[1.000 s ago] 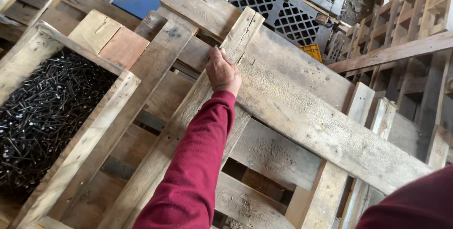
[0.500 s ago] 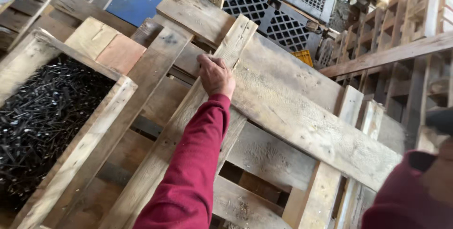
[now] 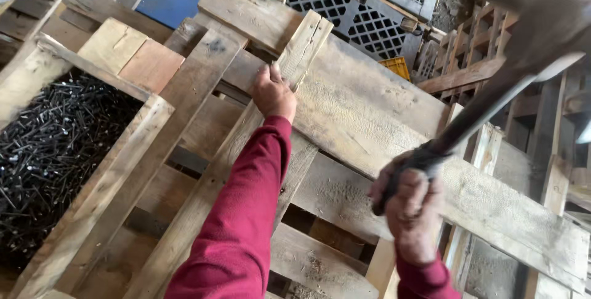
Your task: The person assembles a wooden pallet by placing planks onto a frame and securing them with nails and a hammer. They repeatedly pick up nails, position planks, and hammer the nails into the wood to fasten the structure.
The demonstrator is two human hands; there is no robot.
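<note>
Weathered wooden slat (image 3: 289,83) is pinned by the left hand (image 3: 274,92); a hammer (image 3: 492,83) is gripped raised in the right hand (image 3: 409,203), the blow not yet struck.

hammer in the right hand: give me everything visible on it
The hammer has a long, dark handle and a metal head, blurred by motion, so its finer shape cannot be told. It is raised at the upper right, tilted, with the head high near the frame corner and the handle running down-left. The right hand grips the handle's lower end; nothing else touches it. It hangs above the wide weathered plank, clear of the wood.
</note>
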